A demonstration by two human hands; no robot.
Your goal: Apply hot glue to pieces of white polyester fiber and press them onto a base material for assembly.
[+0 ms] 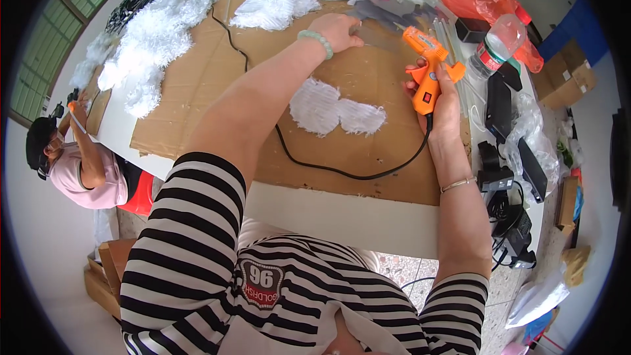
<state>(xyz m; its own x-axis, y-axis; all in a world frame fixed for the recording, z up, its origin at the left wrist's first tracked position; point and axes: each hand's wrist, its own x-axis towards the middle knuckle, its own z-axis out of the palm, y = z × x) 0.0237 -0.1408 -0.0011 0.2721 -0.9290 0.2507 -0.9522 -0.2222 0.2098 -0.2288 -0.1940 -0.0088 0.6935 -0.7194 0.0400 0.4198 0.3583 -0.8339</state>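
My right hand (pixel 445 102) grips an orange hot glue gun (pixel 428 84) by its handle, its nozzle end tilted up toward the far left. A black cord (pixel 368 177) runs from the handle in a loop across the brown cardboard (pixel 230 95). Reaching over the cardboard, my left hand (pixel 334 31) has its thumb and fingertips apart, beside a clear plastic bag with dark grey pieces (pixel 386 14). Between my arms lie two joined white fluffy fabric pieces (pixel 336 110), touched by neither hand.
White fluffy material (pixel 148 46) is heaped along the far and left sides. Clear glue sticks (pixel 453 43), a plastic bottle (pixel 501 46), a red plastic bag (pixel 476 0) and black adapters (pixel 496 174) crowd the right edge. Another person (pixel 85 164) works at the far left.
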